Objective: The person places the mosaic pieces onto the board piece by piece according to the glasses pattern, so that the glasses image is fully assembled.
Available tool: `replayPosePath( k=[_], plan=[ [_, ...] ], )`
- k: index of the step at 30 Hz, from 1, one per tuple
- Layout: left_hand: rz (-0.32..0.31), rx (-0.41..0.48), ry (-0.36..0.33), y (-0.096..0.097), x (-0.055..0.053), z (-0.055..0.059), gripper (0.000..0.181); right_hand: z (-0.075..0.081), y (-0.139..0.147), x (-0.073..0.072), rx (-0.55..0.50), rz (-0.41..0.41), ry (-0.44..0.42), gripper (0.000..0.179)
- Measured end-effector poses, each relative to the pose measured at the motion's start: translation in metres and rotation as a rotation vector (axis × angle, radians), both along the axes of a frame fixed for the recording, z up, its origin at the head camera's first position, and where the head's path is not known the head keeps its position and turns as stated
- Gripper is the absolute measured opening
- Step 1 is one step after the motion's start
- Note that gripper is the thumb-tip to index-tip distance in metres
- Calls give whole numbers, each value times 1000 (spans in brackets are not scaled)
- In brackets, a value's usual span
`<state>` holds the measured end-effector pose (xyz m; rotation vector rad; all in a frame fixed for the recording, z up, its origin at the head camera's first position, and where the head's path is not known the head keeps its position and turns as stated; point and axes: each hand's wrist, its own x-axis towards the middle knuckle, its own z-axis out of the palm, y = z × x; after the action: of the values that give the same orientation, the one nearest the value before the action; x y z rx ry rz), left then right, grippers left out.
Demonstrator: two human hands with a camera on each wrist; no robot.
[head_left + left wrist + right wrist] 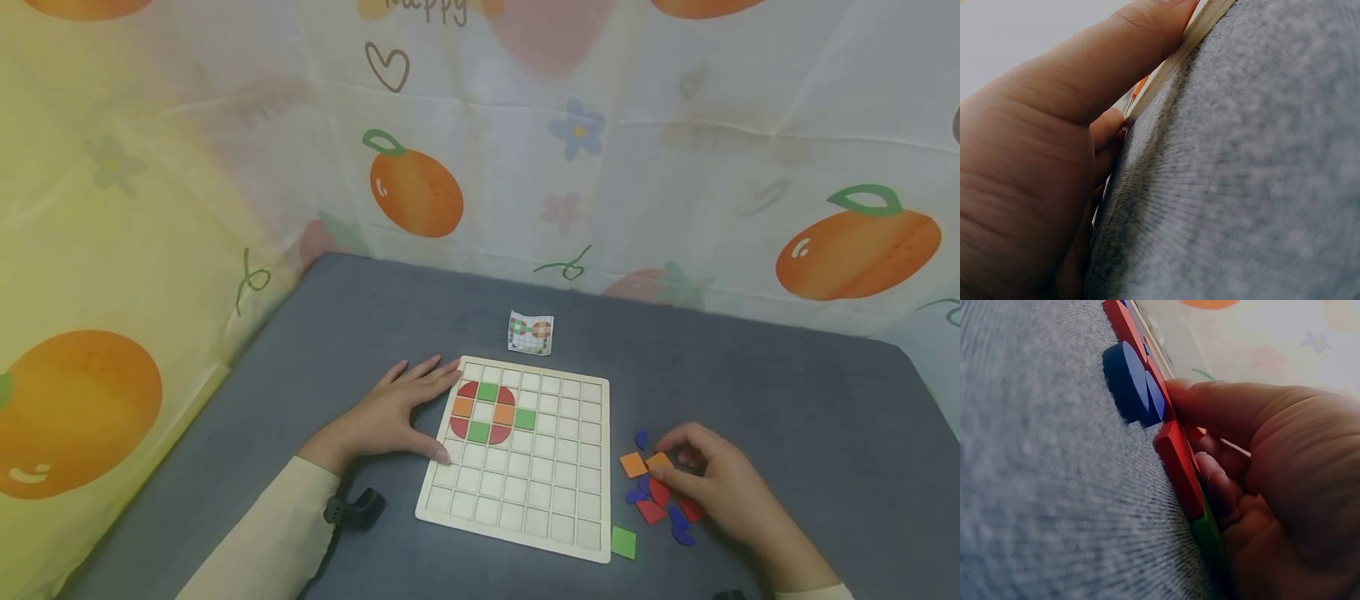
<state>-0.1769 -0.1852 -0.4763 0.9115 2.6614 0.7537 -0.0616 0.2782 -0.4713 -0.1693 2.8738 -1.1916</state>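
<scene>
A pale wooden grid board [525, 533] lies on the grey table, with red quarter-round, green and orange tiles forming a ring at its upper left. One green tile [525, 419] sits just right of that ring. My left hand [390, 414] rests spread along the board's left edge, thumb and fingertips at the rim. To the board's right, my right hand [716, 479] pinches an orange square tile [658, 461] between thumb and index finger, over a loose pile. In the right wrist view, red pieces [1179, 469] and a blue piece [1127, 381] lie beside the thumb.
A small printed pattern card [530, 333] lies behind the board. Another orange tile [633, 465], several blue pieces and red pieces [650, 511] lie right of the board. A loose green tile [624, 542] touches its lower right corner. A fruit-print curtain [480, 183] hangs behind the table.
</scene>
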Motion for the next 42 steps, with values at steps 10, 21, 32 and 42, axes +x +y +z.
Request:
replayPosePath(
  k=[10, 21, 32, 42],
  plan=[
    [-12, 10, -9, 0, -1, 2, 129, 2, -1, 2, -180, -117, -56, 17],
    [-18, 18, -8, 1, -1, 1, 128, 15, -12, 0, -200, -168, -34, 18],
    [-13, 22, -15, 1, 0, 2, 127, 32, -45, -14, -264, -89, 32, 12],
    [-12, 29, -2, 0, 0, 0, 127, 41, -78, -32, -363, -40, 8, 15]
  ],
)
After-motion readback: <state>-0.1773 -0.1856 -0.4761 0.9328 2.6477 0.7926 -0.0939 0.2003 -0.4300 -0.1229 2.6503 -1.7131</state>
